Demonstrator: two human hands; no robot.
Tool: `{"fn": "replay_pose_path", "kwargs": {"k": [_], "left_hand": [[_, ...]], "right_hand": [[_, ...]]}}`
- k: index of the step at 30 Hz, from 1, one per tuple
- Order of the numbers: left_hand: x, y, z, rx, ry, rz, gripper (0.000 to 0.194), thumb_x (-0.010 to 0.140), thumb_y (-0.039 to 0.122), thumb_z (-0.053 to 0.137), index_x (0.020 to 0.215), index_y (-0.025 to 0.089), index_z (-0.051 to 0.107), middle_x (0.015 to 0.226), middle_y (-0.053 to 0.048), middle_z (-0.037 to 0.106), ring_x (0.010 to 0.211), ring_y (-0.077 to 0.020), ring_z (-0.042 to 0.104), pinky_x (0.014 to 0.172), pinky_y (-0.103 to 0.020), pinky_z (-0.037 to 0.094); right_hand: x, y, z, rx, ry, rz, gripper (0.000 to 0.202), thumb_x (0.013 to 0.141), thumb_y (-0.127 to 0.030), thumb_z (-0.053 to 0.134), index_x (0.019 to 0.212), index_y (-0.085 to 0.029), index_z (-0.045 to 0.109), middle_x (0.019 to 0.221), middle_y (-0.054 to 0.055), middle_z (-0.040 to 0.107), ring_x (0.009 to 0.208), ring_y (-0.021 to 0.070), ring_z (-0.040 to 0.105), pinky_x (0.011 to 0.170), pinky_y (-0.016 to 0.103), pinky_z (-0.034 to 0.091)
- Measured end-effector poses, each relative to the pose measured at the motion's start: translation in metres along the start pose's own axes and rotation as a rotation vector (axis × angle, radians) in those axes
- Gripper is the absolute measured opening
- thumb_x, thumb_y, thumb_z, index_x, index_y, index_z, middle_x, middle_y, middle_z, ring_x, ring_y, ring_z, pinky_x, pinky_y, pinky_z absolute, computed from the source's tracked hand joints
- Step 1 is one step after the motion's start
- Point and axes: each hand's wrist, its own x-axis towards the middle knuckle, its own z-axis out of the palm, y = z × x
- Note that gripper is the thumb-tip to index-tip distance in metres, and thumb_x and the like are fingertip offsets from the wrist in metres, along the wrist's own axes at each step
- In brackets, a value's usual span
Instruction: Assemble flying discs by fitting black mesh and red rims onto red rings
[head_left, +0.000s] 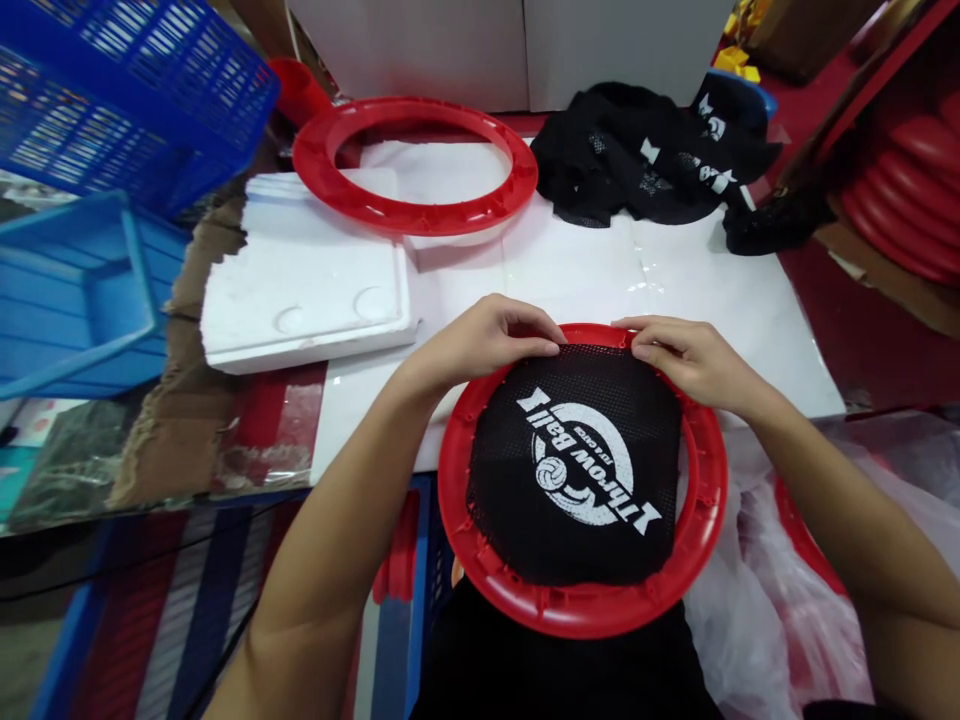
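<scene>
A red plastic ring (577, 612) rests at the table's front edge, over the person's lap. Across it lies a black mesh cloth (510, 480) with a white "Throw Ball" print; a gap shows between cloth and ring on the right. My left hand (499, 340) pinches the cloth's top edge at the ring's upper rim. Just to the right, my right hand (686, 358) pinches the same edge, thumb on the mesh and fingers over the rim.
A second red ring (420, 220) leans on a white foam block (300, 280) at the back left. Black mesh cloths (637, 150) are piled at the back right. Blue crates (75, 290) stand left, stacked red rings (900, 190) right, and clear plastic bags (780, 580) lower right.
</scene>
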Motion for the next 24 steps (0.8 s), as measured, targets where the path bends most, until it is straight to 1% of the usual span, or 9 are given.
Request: {"fn": "replay_pose_path", "kwargs": {"k": [2,4,8,12,15,17,20,22,24], "left_hand": [[0.001,0.001,-0.003,0.004,-0.008,-0.017,0.019,0.091,0.033,0.078,0.1,0.018,0.085,0.097,-0.007,0.083,0.088,-0.0199,0.074,0.083,-0.033,0.06],[0.001,0.001,-0.004,0.012,0.006,-0.031,0.021,0.09,0.035,0.078,0.101,0.018,0.085,0.097,-0.007,0.084,0.088,-0.0203,0.075,0.083,-0.033,0.061],[0.0,0.0,0.001,0.044,0.088,-0.045,0.022,0.089,0.036,0.079,0.1,0.017,0.085,0.098,-0.008,0.084,0.09,-0.0218,0.076,0.085,-0.034,0.061],[-0.002,-0.001,0.004,0.232,0.173,0.042,0.015,0.089,0.03,0.077,0.097,0.019,0.085,0.097,-0.006,0.084,0.092,-0.0212,0.076,0.09,-0.035,0.059],[-0.003,-0.002,0.001,0.313,0.116,0.089,0.014,0.09,0.026,0.073,0.095,0.021,0.084,0.095,-0.004,0.083,0.089,-0.0197,0.074,0.088,-0.034,0.056],[-0.002,-0.002,-0.003,0.284,0.06,0.067,0.014,0.091,0.027,0.072,0.094,0.021,0.084,0.093,-0.003,0.083,0.087,-0.0192,0.073,0.086,-0.034,0.056],[-0.001,-0.003,-0.008,0.171,0.028,-0.001,0.016,0.09,0.032,0.075,0.095,0.02,0.083,0.093,-0.005,0.082,0.086,-0.0193,0.072,0.082,-0.033,0.057],[-0.001,-0.003,-0.009,0.095,0.02,-0.034,0.018,0.088,0.034,0.077,0.095,0.019,0.083,0.093,-0.005,0.082,0.086,-0.0194,0.073,0.08,-0.032,0.058],[0.0,-0.003,-0.007,0.055,0.011,-0.051,0.018,0.087,0.034,0.079,0.095,0.018,0.083,0.092,-0.006,0.082,0.085,-0.0194,0.073,0.079,-0.032,0.058]], "right_hand": [[0.005,-0.004,-0.002,-0.082,-0.086,-0.037,0.027,0.106,-0.036,0.054,0.092,-0.023,0.073,0.137,0.008,0.075,0.118,0.0291,0.072,0.104,0.049,0.056],[0.01,-0.009,0.0,-0.16,-0.127,-0.058,0.028,0.107,-0.033,0.05,0.091,-0.024,0.072,0.13,0.008,0.076,0.114,0.0278,0.072,0.102,0.047,0.057],[0.012,-0.013,0.008,-0.322,-0.055,-0.086,0.028,0.107,-0.027,0.045,0.101,-0.023,0.072,0.13,0.013,0.073,0.117,0.0301,0.069,0.106,0.05,0.056],[0.011,-0.013,0.002,-0.246,-0.168,-0.081,0.026,0.105,-0.028,0.049,0.093,-0.022,0.072,0.135,0.012,0.072,0.116,0.0285,0.069,0.105,0.049,0.057],[0.011,-0.013,0.0,-0.227,-0.206,-0.101,0.026,0.105,-0.028,0.052,0.09,-0.022,0.073,0.134,0.011,0.071,0.115,0.0273,0.069,0.104,0.048,0.058],[0.011,-0.015,0.003,-0.36,-0.165,-0.119,0.028,0.105,-0.025,0.049,0.096,-0.02,0.075,0.136,0.014,0.07,0.119,0.0308,0.068,0.103,0.052,0.057],[0.011,-0.017,0.007,-0.56,-0.144,-0.15,0.028,0.104,-0.02,0.049,0.107,-0.017,0.077,0.144,0.019,0.066,0.124,0.0364,0.064,0.104,0.057,0.054],[0.013,-0.012,0.002,-0.512,-0.187,-0.159,0.027,0.105,-0.023,0.051,0.104,-0.018,0.077,0.14,0.017,0.069,0.123,0.0351,0.065,0.105,0.056,0.054],[0.017,-0.005,-0.008,-0.348,-0.258,-0.155,0.025,0.105,-0.029,0.054,0.097,-0.021,0.076,0.134,0.013,0.07,0.122,0.0309,0.066,0.106,0.052,0.055]]}}
